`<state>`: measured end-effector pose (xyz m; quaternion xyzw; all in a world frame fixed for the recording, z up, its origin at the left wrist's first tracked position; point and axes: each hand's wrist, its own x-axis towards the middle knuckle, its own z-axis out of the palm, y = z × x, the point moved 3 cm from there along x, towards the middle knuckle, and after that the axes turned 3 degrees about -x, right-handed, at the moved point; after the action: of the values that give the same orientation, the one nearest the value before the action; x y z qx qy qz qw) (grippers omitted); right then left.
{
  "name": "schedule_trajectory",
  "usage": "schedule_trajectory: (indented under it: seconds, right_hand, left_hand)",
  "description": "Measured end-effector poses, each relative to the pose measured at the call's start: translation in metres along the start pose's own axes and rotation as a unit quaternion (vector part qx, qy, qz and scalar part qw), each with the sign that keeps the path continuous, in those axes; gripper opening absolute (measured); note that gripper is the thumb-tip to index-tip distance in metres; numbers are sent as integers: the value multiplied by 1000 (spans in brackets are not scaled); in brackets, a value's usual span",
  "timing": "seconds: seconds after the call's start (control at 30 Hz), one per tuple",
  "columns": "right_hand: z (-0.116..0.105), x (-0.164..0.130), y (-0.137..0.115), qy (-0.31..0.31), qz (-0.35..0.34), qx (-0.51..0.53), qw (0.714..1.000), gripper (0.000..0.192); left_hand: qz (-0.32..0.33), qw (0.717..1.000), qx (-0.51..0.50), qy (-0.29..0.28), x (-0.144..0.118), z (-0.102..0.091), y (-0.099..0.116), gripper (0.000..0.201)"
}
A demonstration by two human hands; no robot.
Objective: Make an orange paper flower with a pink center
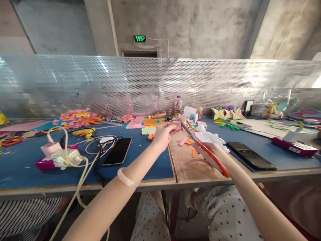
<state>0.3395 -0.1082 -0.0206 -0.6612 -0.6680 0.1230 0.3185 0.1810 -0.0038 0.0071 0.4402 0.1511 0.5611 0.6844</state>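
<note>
Two hands, left hand (164, 134) half-hiding pink paper (177, 125)

Bare concrete workroom
Perforated metal screen (100, 83) across mid frame behind blue tabletop (155, 164); green exit sign (139, 38) upper ctr.

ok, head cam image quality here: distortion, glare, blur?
Head view: strong wide-angle bowing, with the table edge and perforated metal screen curving; bright glare patches on the screen, worst at far right; smeared blurred blocks along the screen's lower band. The left hand holding a pink piece and the right hand on the orange scissors are reasonably sharp; shadows soft.
</note>
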Motion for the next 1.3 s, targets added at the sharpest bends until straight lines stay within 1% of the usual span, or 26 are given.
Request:
schedule_trajectory:
  seconds: [0.33,0.57,0.97,1.3]
  right_hand:
    - [-1,0,-4,3,-12,-5,1000,56]
    - [-1,-1,-5,-5,0,5,1000,56]
    - [4,2,1,13,-17,12,1000,58]
    - [7,3,3,11,-26,23,999,53]
  left_hand:
    - [16,999,32,-11,1,-1,4,4]
    - [12,999,33,-9,0,-1,6,4]
    - [-3,1000,-7,17,-4,3,0,10]
    - [2,999,-18,37,-3,1,-2,8]
